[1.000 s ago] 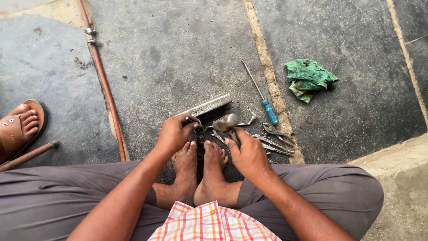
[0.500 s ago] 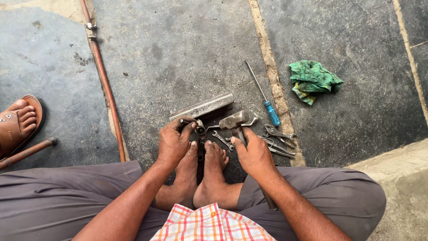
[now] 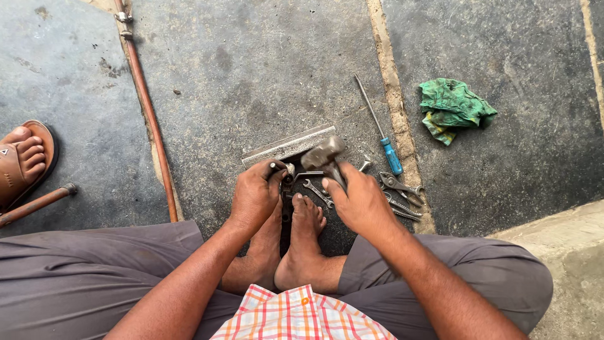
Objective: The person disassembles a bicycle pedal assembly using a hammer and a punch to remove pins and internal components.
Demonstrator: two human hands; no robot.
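The small metal part (image 3: 281,169) gripped by the left hand (image 3: 255,198) is mostly covered by the fingers; only a short dark stub with a pale round end shows above the thumb, and its kind cannot be made out. The hammer (image 3: 323,155) shows its grey steel head clearly, but the handle disappears under the fingers of the right hand (image 3: 362,203). Below the hands, a dark block or gap between the two bare feet (image 3: 296,242) is hidden by them.

Left hand: clenched around the small metal part, knuckles up, wrist straight, forearm entering from the lower left. Right hand: closed around the hammer handle close to the head, head tilted up and to the left, just above the flat steel bar (image 3: 288,145) lying on the stone floor (image 3: 264,69). The hammer head sits just right of the part held by the left hand.

An open-ended spanner (image 3: 316,191) lies between the hands, at the toes. Pliers and further spanners (image 3: 401,194) lie partly overlapped to the right of the right hand. A blue-handled screwdriver (image 3: 380,129) lies beyond them, and a green rag (image 3: 453,108) well apart. A copper-coloured pipe (image 3: 148,107) runs off the top edge. Another person's sandalled foot (image 3: 22,160) is cut off at the left edge.
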